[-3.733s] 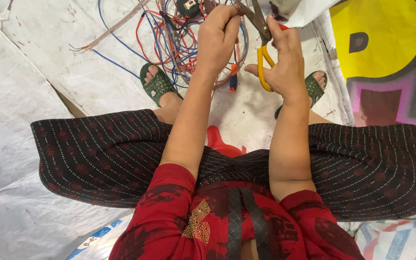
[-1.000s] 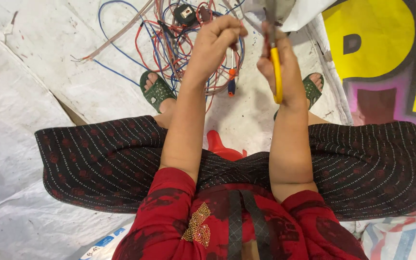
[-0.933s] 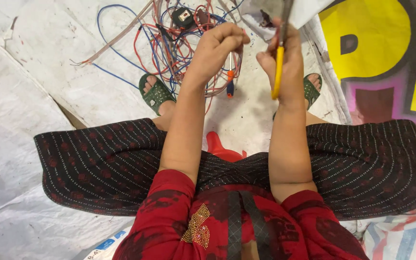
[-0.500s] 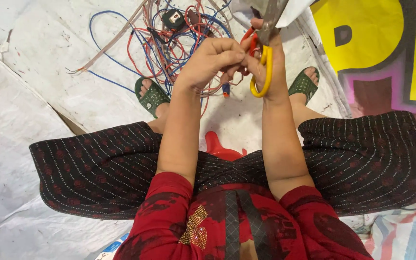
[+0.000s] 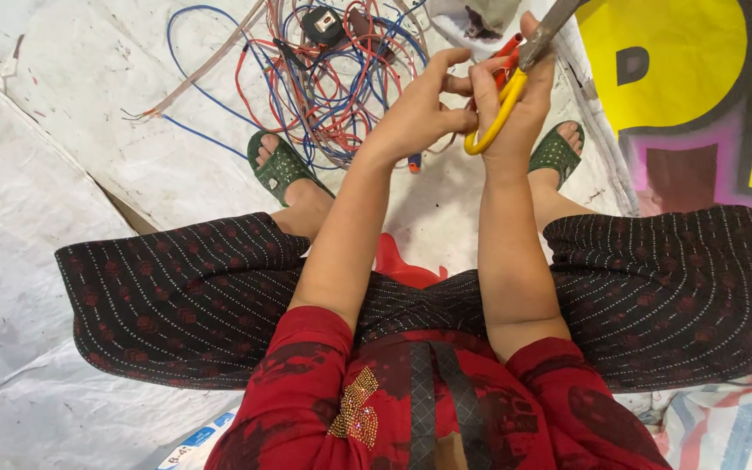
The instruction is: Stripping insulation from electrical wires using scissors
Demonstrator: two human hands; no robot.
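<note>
My right hand (image 5: 515, 113) grips a pair of scissors (image 5: 505, 100) with yellow and red handles, its grey blades pointing up and out of the top of the view. My left hand (image 5: 418, 113) is raised close beside it, fingers curled and pinching something small next to the scissor handles; what it pinches is too small to make out. Both hands hover above a tangle of red, blue and grey wires (image 5: 324, 78) lying on the floor ahead of my feet.
I sit on a red stool (image 5: 398, 265), feet in green sandals (image 5: 276, 165) on white sheeting (image 5: 63, 130). A small black device (image 5: 322, 24) lies among the wires. A yellow, pink and black banner (image 5: 698, 96) lies at the right, striped cloth (image 5: 724, 426) at lower right.
My hands have come closer together and lower in the view. The scissors have turned from edge-on to showing their yellow loop. The view has tilted, showing more wires.
</note>
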